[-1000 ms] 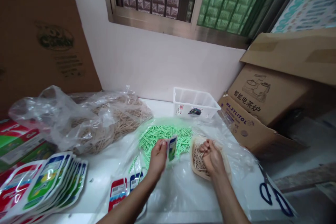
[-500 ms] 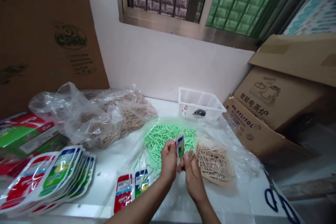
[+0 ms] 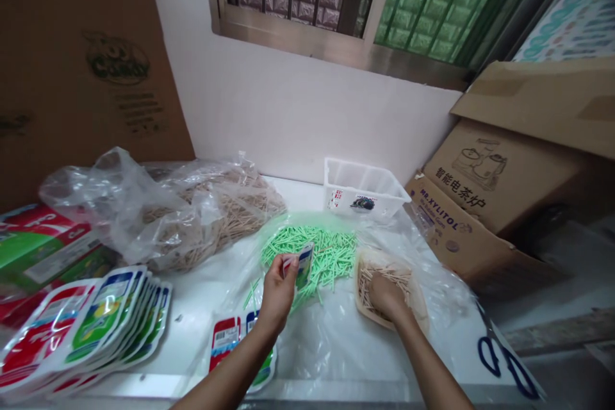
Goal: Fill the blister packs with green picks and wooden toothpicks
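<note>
Pinched in my left hand (image 3: 278, 291) is a small printed packet (image 3: 304, 265), held upright in front of a heap of short green sticks (image 3: 331, 256). My right hand (image 3: 385, 295) reaches down into a shallow beige tub (image 3: 419, 304) of short brown sticks (image 3: 396, 275); its fingers are hidden among them. Below my left forearm, a red and blue-green printed pouch pair (image 3: 225, 336) lies on the clear plastic sheet (image 3: 336, 352), partly covered by the arm.
At left are a stack of printed pouches (image 3: 108, 317), a red-green carton (image 3: 48, 243) and a clear bag of brown sticks (image 3: 225, 211). A white basket (image 3: 365, 195) stands at the back. Cardboard boxes (image 3: 461, 205) and blue-handled scissors (image 3: 504, 365) are on the right.
My hands have moved apart. The left went a little left with the packet; the right left the packet's side and went into the tub of brown sticks.
</note>
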Motion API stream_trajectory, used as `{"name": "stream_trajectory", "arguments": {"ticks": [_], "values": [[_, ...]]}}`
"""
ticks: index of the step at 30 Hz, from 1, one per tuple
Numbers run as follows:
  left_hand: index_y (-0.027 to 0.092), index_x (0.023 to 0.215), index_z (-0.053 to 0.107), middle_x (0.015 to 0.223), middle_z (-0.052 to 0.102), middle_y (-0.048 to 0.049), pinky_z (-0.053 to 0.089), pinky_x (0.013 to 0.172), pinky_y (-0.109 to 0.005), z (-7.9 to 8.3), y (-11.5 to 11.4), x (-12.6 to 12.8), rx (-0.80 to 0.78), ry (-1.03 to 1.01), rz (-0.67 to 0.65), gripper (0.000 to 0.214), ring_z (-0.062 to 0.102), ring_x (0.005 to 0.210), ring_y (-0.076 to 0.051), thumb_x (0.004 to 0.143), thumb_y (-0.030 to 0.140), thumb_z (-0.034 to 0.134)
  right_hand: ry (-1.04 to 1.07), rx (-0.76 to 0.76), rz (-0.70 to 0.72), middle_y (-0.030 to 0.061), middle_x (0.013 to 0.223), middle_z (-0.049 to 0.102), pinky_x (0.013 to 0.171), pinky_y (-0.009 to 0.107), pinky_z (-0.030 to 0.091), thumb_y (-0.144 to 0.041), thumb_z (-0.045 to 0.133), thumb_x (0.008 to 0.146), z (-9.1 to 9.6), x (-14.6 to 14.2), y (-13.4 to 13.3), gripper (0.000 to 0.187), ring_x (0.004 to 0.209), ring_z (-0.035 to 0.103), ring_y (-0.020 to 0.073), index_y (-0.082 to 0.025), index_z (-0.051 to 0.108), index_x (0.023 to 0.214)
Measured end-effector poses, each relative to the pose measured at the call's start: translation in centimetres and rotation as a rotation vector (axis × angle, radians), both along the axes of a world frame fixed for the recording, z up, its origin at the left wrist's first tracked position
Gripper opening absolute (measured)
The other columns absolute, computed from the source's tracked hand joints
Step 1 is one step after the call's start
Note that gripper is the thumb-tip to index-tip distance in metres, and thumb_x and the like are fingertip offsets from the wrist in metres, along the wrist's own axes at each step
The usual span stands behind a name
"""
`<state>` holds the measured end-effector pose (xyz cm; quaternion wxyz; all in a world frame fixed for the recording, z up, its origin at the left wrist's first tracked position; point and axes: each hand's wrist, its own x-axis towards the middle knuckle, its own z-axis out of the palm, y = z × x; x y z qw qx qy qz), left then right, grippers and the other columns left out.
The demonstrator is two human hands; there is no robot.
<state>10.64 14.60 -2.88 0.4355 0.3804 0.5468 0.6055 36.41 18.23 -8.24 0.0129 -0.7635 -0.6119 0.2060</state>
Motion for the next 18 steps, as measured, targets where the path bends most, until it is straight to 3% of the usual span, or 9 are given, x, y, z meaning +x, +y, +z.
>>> {"name": "stream_trajectory", "arguments": {"ticks": [3, 7, 11, 14, 18], "values": [[0.017, 0.087, 0.058, 0.076, 0.062, -0.0016, 0.045, 0.059, -0.023, 0.0, -0.1, -0.2, 0.013, -0.049, -0.090, 0.033, 0.056, 0.066, -0.014, 0.075, 0.047, 0.059, 0.097, 0.035, -0.015, 0.0248, 0.100, 0.065, 0.079, 0.037, 0.041, -0.023, 0.046, 0.078, 0.0, 0.0, 0.1, 0.022, 0.096, 0.062, 0.0314, -0.010, 0.062, 0.086], [0.018, 0.087, 0.056, 0.080, 0.061, -0.0015, 0.046, 0.065, -0.024, -0.2, 0.0, -0.4, 0.016, -0.078, -0.095, 0.031, 0.057, 0.072, -0.015, 0.076, 0.046, 0.059, 0.325, 0.164, -0.106, 0.0194, 0.096, 0.066, 0.080, 0.036, 0.042, -0.026, 0.042, 0.080, 0.6, 1.1, 0.0, 0.026, 0.096, 0.061, 0.0284, -0.012, 0.058, 0.095], [0.018, 0.087, 0.056, 0.073, 0.058, 0.0001, 0.045, 0.063, -0.025, -0.9, 0.3, 0.4, 0.018, -0.087, -0.079, 0.034, 0.055, 0.067, -0.015, 0.077, 0.050, 0.056, 0.649, 0.268, -0.245, 0.0060, 0.072, 0.062, 0.061, 0.032, 0.047, -0.036, 0.035, 0.083, 1.1, 1.2, -0.6, 0.027, 0.069, 0.063, 0.0211, -0.019, 0.053, 0.092], [0.019, 0.084, 0.056, 0.069, 0.055, 0.0018, 0.042, 0.062, -0.023, -1.3, 0.7, 1.4, 0.028, -0.071, -0.084, 0.032, 0.052, 0.065, -0.014, 0.079, 0.050, 0.053, 0.914, 0.318, -0.296, -0.0005, 0.064, 0.055, 0.052, 0.029, 0.047, -0.041, 0.041, 0.078, 1.5, -0.1, -1.3, 0.022, 0.054, 0.057, 0.0153, -0.021, 0.048, 0.080], [0.019, 0.077, 0.056, 0.069, 0.055, 0.0018, 0.039, 0.063, -0.022, -1.4, 0.8, 2.7, 0.060, -0.044, -0.054, 0.027, 0.049, 0.066, -0.013, 0.079, 0.046, 0.055, 1.272, 0.427, -0.286, -0.0035, 0.068, 0.052, 0.063, 0.028, 0.049, -0.044, 0.052, 0.074, 3.2, -4.2, -2.5, 0.023, 0.064, 0.057, 0.0128, -0.022, 0.046, 0.079]]}}
